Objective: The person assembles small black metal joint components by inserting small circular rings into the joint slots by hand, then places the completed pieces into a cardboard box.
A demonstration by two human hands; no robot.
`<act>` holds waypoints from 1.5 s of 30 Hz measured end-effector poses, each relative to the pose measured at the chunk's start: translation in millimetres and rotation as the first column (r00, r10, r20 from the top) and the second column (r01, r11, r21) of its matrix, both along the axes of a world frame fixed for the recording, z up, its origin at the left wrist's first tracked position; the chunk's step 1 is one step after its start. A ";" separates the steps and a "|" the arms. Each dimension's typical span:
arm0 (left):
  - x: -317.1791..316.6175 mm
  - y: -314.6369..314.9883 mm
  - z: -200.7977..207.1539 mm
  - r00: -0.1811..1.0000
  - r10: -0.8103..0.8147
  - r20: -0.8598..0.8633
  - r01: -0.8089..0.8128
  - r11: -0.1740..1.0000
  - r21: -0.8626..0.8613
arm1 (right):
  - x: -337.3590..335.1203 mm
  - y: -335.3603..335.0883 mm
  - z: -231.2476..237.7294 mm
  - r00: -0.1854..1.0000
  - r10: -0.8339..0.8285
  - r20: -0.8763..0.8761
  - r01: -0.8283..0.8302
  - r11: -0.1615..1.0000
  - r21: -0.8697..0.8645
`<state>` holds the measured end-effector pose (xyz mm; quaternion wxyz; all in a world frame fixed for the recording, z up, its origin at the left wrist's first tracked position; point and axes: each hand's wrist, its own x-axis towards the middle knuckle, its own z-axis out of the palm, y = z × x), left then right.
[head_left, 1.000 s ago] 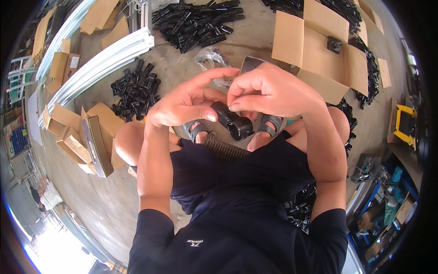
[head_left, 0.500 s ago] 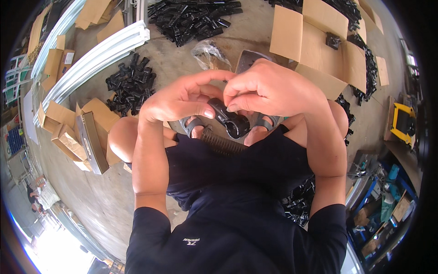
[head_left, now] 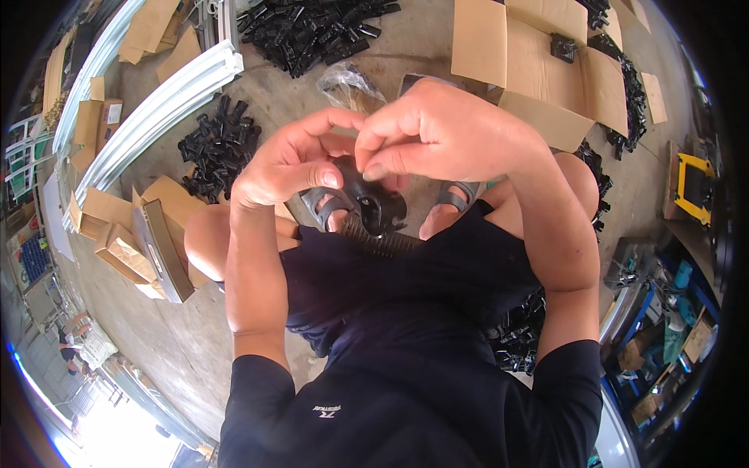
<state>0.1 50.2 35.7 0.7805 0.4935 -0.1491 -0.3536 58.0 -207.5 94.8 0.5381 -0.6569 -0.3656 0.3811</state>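
A glossy black pipe fitting (head_left: 376,204), tube-shaped with a rounded, hollow lower end, hangs in front of me between my hands. My left hand (head_left: 292,164) holds its upper part, thumb on the near side and fingers curled behind. Over the fitting's top, my right hand (head_left: 445,132) is closed in a pinch, thumb against the fingers. Whatever lies between those fingertips is too small or hidden to name. Below the fitting, between my sandalled feet, sits a dark ribbed thing (head_left: 365,236), partly covered by my shorts.
Piles of black fittings lie on the floor ahead (head_left: 312,31) and left (head_left: 221,148). An open cardboard box (head_left: 546,74) stands ahead right, beside a clear plastic bag (head_left: 349,87). Long white rails (head_left: 168,117) and smaller cartons (head_left: 129,249) are left; a blue shelf rack (head_left: 655,335) is right.
My hands and the black fitting have shifted slightly left in view. The fitting hangs more upright, and my right fingers stay pinched at its top.
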 end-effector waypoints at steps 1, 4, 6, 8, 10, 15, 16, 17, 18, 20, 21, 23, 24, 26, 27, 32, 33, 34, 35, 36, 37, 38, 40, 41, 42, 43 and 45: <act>0.6 -0.8 -0.7 0.998 0.049 0.029 -0.048 0.999 -0.008 | 1.8 -0.1 -1.7 1.000 -0.030 0.000 0.030 1.000 -0.004; 4.5 -2.6 -3.7 0.991 0.133 -0.019 -0.133 0.991 -0.029 | 7.0 -0.9 -2.0 0.996 -0.082 0.044 0.085 0.994 -0.073; 6.2 -5.1 0.2 0.981 0.185 -0.054 -0.187 0.982 -0.024 | 8.2 -0.2 -3.0 0.989 -0.150 0.016 0.151 0.982 -0.110; 7.8 -7.0 3.7 0.973 0.226 -0.037 -0.225 0.974 0.031 | 2.8 0.5 -7.8 0.959 -0.269 -0.088 0.256 0.957 -0.134; 10.9 -9.5 5.6 0.967 0.254 -0.033 -0.252 0.966 0.063 | 4.2 -1.7 -15.5 0.953 -0.280 -0.115 0.268 0.957 -0.110; 11.8 -20.1 1.5 0.936 0.331 -0.118 -0.323 0.943 0.080 | 3.4 -1.8 -33.6 0.906 -0.342 -0.250 0.324 0.940 -0.110; 11.4 -21.2 0.7 0.926 0.349 -0.145 -0.341 0.937 0.075 | 1.1 -1.0 -36.6 0.888 -0.366 -0.279 0.351 0.931 -0.104; 11.8 -22.6 0.4 0.916 0.364 -0.170 -0.358 0.931 0.070 | -0.4 -0.4 -39.3 0.868 -0.390 -0.307 0.379 0.920 -0.097; 11.9 -25.0 -0.1 0.899 0.396 -0.188 -0.392 0.918 0.061 | -1.5 0.3 -43.0 0.856 -0.395 -0.333 0.396 0.916 -0.069; 11.7 -28.9 -0.6 0.861 0.457 -0.225 -0.459 0.887 0.045 | -3.0 2.3 -48.4 0.832 -0.402 -0.383 0.430 0.903 -0.012; 11.8 -28.4 -0.9 0.852 0.471 -0.228 -0.474 0.879 0.041 | -2.5 3.0 -47.4 0.836 -0.403 -0.373 0.429 0.903 -0.014; 12.0 -25.7 -2.0 0.834 0.497 -0.237 -0.505 0.863 0.033 | -1.2 4.7 -41.3 0.844 -0.405 -0.352 0.426 0.904 -0.020; 12.5 -23.1 -3.0 0.840 0.492 -0.227 -0.498 0.866 0.034 | -1.6 5.8 -38.4 0.847 -0.415 -0.333 0.431 0.902 -0.029; 14.4 -19.3 -4.3 0.852 0.481 -0.206 -0.485 0.874 0.035 | -2.7 7.6 -34.1 0.853 -0.433 -0.292 0.440 0.897 -0.047; 14.9 -20.1 -3.0 0.853 0.483 -0.196 -0.483 0.874 0.052 | -2.9 7.9 -35.0 0.858 -0.431 -0.281 0.441 0.897 -0.031; 15.4 -20.5 1.4 0.865 0.472 -0.169 -0.466 0.881 0.076 | -4.9 7.4 -41.6 0.890 -0.411 -0.200 0.424 0.905 0.031; 15.3 -20.3 0.5 0.861 0.479 -0.169 -0.472 0.878 0.081 | -4.8 6.9 -41.0 0.896 -0.407 -0.176 0.417 0.909 0.024; 15.2 -20.2 -1.0 0.858 0.486 -0.169 -0.478 0.874 0.086 | -4.5 6.2 -39.4 0.903 -0.403 -0.152 0.410 0.912 0.016; 14.7 -19.4 -2.3 0.853 0.494 -0.167 -0.485 0.870 0.092 | -4.5 6.4 -38.5 0.909 -0.397 -0.128 0.401 0.916 0.009; 14.6 -18.1 -4.2 0.853 0.492 -0.173 -0.486 0.870 0.077 | -5.1 7.6 -39.4 0.903 -0.409 -0.133 0.415 0.909 0.023; 14.8 -16.5 -6.6 0.853 0.490 -0.178 -0.487 0.871 0.063 | -6.0 9.7 -41.0 0.897 -0.420 -0.139 0.429 0.903 0.036; 15.3 -16.1 -8.3 0.854 0.487 -0.184 -0.487 0.872 0.047 | -6.6 11.1 -42.4 0.890 -0.433 -0.144 0.443 0.895 0.048; 15.5 -16.9 -9.7 0.847 0.494 -0.193 -0.496 0.867 0.045 | -7.9 13.0 -44.3 0.873 -0.450 -0.189 0.467 0.883 0.052; 15.7 -16.8 -9.6 0.843 0.500 -0.196 -0.502 0.864 0.045 | -8.2 13.9 -45.0 0.864 -0.456 -0.212 0.477 0.877 0.056; 15.7 -16.8 -9.3 0.842 0.506 -0.189 -0.507 0.861 0.048 | -8.3 14.3 -45.3 0.854 -0.466 -0.229 0.489 0.871 0.050; 15.6 -16.8 -8.8 0.840 0.512 -0.182 -0.512 0.858 0.052 | -8.3 14.8 -45.6 0.845 -0.475 -0.247 0.500 0.865 0.044; 15.7 -17.4 -7.5 0.836 0.526 -0.156 -0.520 0.850 0.081 | -8.9 16.1 -46.8 0.824 -0.492 -0.282 0.523 0.852 0.041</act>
